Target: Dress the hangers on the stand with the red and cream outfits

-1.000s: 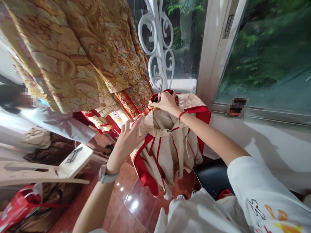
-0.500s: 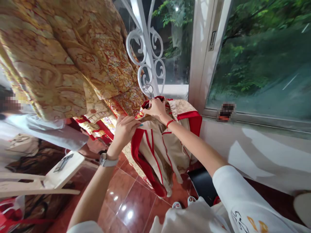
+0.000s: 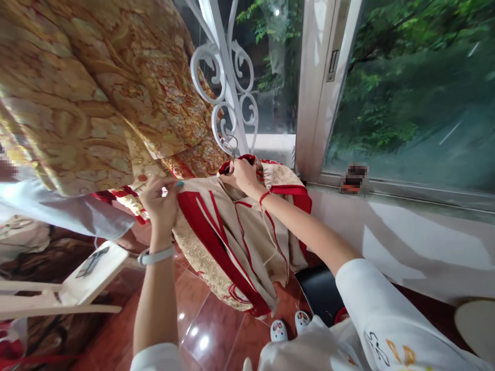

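Observation:
A cream-and-gold jacket [image 3: 255,239] with red trim and a pale lining hangs in front of me, its front drawn open. My left hand [image 3: 159,201] pinches its left edge near the top and holds it out to the side, so the lining and the gold outer face show. At the red collar, my right hand [image 3: 244,178] is closed on the neck of the jacket, just below a metal hanger hook [image 3: 231,146]. What lies under my right fingers is partly hidden.
A large gold patterned garment [image 3: 96,93] hangs at the left. White scrolled metalwork [image 3: 228,77] stands behind the jacket, beside a window [image 3: 402,103]. A person in a light sleeve [image 3: 65,206] is at the left, near a pale wooden chair [image 3: 83,288]. A black object [image 3: 320,293] lies on the tiled floor.
My left hand has moved left, pulling the jacket's front edge outward and spreading it wider. My right hand stays at the collar. The view has shifted slightly.

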Demonstrator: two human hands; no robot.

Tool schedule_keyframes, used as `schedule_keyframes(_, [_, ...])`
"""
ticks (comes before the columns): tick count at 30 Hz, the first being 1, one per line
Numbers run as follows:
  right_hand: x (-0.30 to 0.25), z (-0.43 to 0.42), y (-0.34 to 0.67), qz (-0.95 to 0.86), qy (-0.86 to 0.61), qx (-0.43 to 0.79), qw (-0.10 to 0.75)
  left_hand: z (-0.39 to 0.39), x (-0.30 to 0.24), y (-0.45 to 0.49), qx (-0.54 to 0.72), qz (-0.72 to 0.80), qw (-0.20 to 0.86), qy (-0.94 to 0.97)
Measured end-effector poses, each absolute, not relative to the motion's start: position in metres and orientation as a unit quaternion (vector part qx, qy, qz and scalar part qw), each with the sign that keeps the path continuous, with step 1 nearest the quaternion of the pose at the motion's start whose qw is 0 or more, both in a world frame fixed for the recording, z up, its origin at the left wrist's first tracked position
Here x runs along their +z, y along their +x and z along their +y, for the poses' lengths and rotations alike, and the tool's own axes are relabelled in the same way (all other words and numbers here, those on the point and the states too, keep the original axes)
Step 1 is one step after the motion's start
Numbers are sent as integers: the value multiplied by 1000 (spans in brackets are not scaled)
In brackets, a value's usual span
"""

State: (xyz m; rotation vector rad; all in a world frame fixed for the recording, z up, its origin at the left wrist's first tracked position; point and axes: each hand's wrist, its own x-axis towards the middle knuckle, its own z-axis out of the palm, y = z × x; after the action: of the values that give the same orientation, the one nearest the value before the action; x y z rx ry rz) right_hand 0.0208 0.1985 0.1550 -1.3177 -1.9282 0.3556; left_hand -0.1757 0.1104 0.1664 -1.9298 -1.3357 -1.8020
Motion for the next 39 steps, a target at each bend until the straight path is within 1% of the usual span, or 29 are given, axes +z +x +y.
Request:
schedule_keyframes(3, [159,194,22,-762,-491,172,385,97,187,-175,-639,-444,44,-627])
schedule_keyframes(7, [164,194,24,-763,-482,210,376,78,221,-162,-641,-404,75,-648])
schedule_keyframes(9, [164,194,24,-760,-490,212,371,77,226,-157,-607,-381,74,-694])
schedule_keyframes(11, [162,194,24,-762,-492,201,369,82,216,-152,-532,-372,46,-759])
schedule_keyframes(13, [158,194,23,-769,-491,177,369,90,194,-146,-421,-389,32,-819])
schedule_keyframes(15, [154,196,23,-776,-487,141,376,99,166,-141,-356,-439,57,-823])
schedule_keyframes(17, [152,203,23,-778,-483,112,386,106,143,-141,-375,-507,94,-771])
schedule_keyframes(19, [149,212,27,-785,-462,114,397,107,128,-149,-410,-547,76,-725])
schedule_keyframes(21, [141,214,37,-786,-416,149,433,102,119,-161,-388,-558,8,-733])
schedule_keyframes(23, [124,203,52,-755,-365,180,514,93,111,-170,-349,-576,-23,-739])
schedule_keyframes(25, [101,180,68,-693,-341,182,608,83,104,-172,-338,-606,25,-720])
schedule_keyframes(26, [90,166,74,-662,-346,171,642,80,100,-171,-339,-619,61,-705])
schedule_keyframes(27, [82,154,79,-651,-351,161,653,77,97,-167,-340,-628,92,-694])
schedule_keyframes(29, [80,140,83,-662,-347,137,650,77,92,-158,-327,-636,129,-687])
schedule_keyframes(31, [97,146,77,-692,-322,113,636,81,91,-149,-306,-649,149,-681])
schedule_keyframes(36, [166,213,49,-768,-264,79,578,96,88,-147,-271,-680,198,-652])
schedule_keyframes(39, [178,239,43,-787,-251,79,558,102,85,-152,-279,-671,208,-655])
